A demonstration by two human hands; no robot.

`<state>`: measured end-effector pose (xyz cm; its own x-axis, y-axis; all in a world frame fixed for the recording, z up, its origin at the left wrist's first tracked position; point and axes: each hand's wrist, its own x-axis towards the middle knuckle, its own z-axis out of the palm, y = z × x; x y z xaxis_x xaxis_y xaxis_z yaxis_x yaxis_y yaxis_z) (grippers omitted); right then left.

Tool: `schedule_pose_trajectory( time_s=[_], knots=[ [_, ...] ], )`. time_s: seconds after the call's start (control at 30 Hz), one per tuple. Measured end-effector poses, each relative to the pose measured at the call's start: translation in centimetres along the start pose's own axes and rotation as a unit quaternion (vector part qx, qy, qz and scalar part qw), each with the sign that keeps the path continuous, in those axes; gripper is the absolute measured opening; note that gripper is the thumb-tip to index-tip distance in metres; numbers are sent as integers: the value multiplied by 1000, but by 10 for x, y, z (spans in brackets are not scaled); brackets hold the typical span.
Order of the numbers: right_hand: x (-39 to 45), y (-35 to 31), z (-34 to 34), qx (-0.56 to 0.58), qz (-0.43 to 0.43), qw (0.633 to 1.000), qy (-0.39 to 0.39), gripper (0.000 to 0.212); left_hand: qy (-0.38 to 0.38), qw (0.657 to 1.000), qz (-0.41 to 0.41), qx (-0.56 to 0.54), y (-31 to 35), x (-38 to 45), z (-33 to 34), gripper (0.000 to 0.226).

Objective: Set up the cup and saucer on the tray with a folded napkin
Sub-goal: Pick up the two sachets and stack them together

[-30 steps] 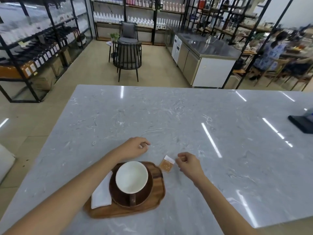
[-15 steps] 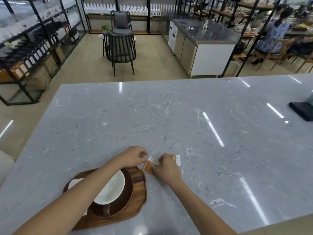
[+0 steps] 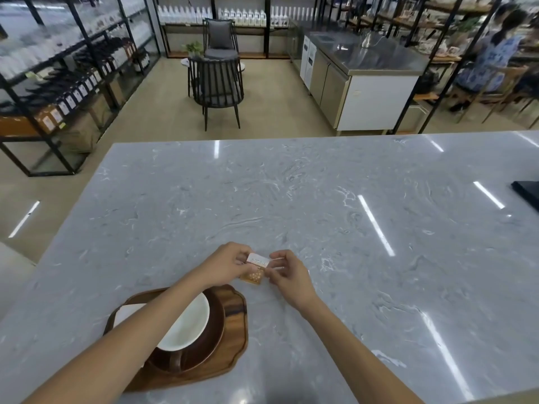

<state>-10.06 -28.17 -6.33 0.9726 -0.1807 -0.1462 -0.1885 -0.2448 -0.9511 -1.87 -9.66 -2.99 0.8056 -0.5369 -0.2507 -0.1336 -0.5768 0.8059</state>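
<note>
A wooden tray (image 3: 233,339) lies at the near left of the marble table. On it a dark brown saucer (image 3: 214,330) carries a cup (image 3: 189,325) with a white inside, its brown handle toward me. A folded white napkin (image 3: 128,312) lies on the tray's left part, half hidden by my left forearm. Just beyond the tray, my left hand (image 3: 226,265) and my right hand (image 3: 287,274) both pinch a small orange sachet (image 3: 254,271) with a white top, held a little above the table.
The grey marble table (image 3: 320,205) stretches far and right. A black flat object (image 3: 528,192) lies at its right edge. Beyond the table stand black chairs (image 3: 217,83), a steel counter (image 3: 364,80) and shelving (image 3: 58,83); a person sits at the far right.
The sachet lay on the table beside the tray. My right hand picked it up, and now both hands hold it by its top. The view has shifted, so the tray sits lower left.
</note>
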Motion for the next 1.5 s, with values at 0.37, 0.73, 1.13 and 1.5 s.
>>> schedule_pose_trajectory(
  time_s=[0.37,0.73,1.13,1.5],
  knots=[
    [14,24,-75,-370,71,925,-42,55,84,996,14,-23,20,-13,-11,17],
    [2,19,-80,-175,24,982,-64,21,109,994,0,-28,37,-34,2,24],
    [-28,-32,-121,3,-43,989,-140,42,178,975,12,-131,57,-58,56,16],
    [-22,-30,-106,2,-64,971,-230,63,233,918,-10,-322,68,-83,119,25]
  ],
)
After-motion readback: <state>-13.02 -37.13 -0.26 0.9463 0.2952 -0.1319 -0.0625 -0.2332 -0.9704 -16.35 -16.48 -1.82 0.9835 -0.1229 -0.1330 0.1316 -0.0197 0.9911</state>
